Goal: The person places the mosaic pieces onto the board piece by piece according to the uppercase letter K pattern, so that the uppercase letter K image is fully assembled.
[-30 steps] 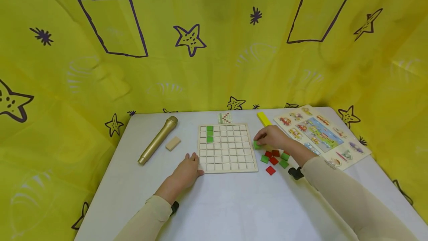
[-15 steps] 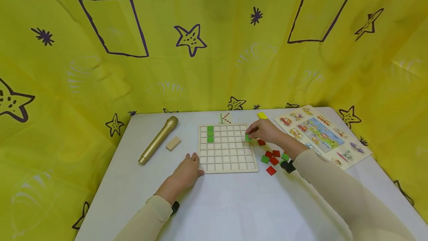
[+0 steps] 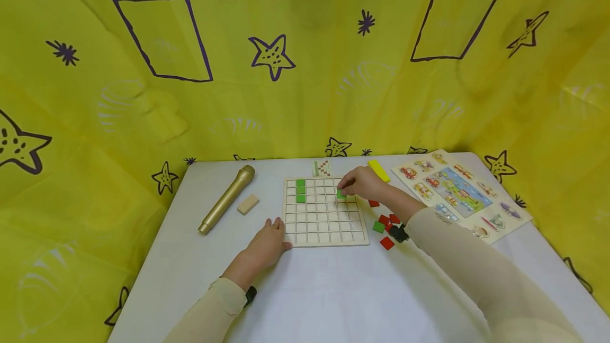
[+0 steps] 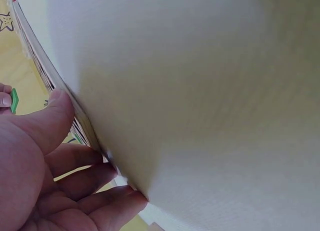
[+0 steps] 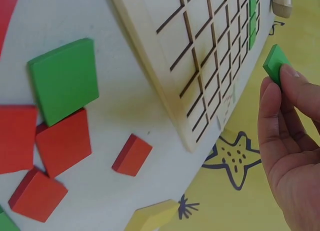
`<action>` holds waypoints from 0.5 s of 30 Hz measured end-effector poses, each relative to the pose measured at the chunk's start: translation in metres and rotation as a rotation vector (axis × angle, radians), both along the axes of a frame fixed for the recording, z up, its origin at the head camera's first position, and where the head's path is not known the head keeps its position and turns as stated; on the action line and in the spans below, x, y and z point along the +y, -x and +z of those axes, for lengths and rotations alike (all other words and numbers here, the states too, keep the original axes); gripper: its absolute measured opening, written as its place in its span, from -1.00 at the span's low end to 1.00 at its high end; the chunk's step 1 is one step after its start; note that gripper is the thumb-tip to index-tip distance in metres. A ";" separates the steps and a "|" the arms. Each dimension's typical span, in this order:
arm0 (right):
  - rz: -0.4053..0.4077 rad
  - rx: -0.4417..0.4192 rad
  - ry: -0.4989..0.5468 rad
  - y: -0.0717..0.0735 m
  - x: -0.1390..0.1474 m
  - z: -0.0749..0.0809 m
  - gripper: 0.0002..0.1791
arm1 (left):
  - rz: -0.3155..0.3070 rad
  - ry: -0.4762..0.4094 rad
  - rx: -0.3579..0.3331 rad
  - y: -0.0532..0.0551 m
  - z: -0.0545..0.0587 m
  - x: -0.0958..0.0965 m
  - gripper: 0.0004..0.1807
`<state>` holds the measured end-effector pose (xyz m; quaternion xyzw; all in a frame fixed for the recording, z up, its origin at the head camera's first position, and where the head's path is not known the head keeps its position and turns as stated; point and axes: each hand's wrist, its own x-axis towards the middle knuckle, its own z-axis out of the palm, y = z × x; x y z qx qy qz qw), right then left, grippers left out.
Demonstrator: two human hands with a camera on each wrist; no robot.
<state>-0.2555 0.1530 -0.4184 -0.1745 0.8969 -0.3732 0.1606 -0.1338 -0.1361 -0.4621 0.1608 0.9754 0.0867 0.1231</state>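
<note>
A square wooden grid board [image 3: 319, 222] lies on the white table, three green tiles [image 3: 301, 190] in its second column from the left. At its near left corner my left hand [image 3: 265, 245] holds the board, thumb on the front edge and fingers along the left side. Over the upper right cells, my right hand [image 3: 366, 183] pinches another green tile [image 5: 274, 65] between thumb and fingertips. In the right wrist view this tile is tilted and raised off the board. Loose red tiles [image 5: 64, 143] and a green tile [image 5: 65, 81] lie right of the board.
Behind the board is a small pattern card [image 3: 321, 168]. A gold microphone [image 3: 226, 201] and a plain wooden block [image 3: 248, 204] lie to the left. A yellow block [image 3: 378, 171] and a picture puzzle board [image 3: 500, 218] are on the right. A yellow curtain [image 3: 305, 110] hangs behind.
My right hand has carried the green tile leftward from beside the board to over its upper right cells, uncovering a red tile and the yellow block. My left hand stays put.
</note>
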 end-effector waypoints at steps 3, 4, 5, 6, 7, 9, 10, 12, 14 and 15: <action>0.012 0.004 0.000 0.000 -0.006 0.001 -0.81 | -0.012 -0.018 0.014 -0.001 0.001 -0.001 -0.26; 0.018 0.004 0.001 0.000 -0.008 0.002 -0.80 | -0.015 -0.022 0.017 -0.001 0.001 -0.001 -0.26; 0.025 0.002 0.005 0.000 -0.010 0.002 -0.79 | -0.016 -0.023 0.018 -0.001 0.000 -0.001 -0.26; 0.028 -0.002 0.007 0.001 -0.012 0.002 -0.79 | -0.017 -0.024 0.021 -0.001 0.000 -0.002 -0.26; 0.030 -0.009 0.012 0.001 -0.014 0.003 -0.79 | -0.017 -0.025 0.022 -0.001 0.000 -0.002 -0.26; 0.038 -0.012 0.017 0.002 -0.017 0.003 -0.80 | -0.017 -0.023 0.026 -0.001 -0.001 -0.002 -0.26; 0.039 -0.011 0.018 0.002 -0.018 0.003 -0.81 | -0.017 -0.021 0.026 -0.001 -0.001 -0.002 -0.26; 0.039 -0.007 0.017 0.003 -0.021 0.004 -0.82 | -0.016 -0.016 0.028 -0.001 -0.001 -0.002 -0.26; 0.048 0.005 0.022 0.003 -0.023 0.003 -0.84 | -0.016 -0.012 0.030 0.000 -0.001 -0.002 -0.25; 0.051 0.009 0.026 0.003 -0.024 0.003 -0.84 | -0.017 -0.012 0.030 0.000 -0.002 -0.002 -0.25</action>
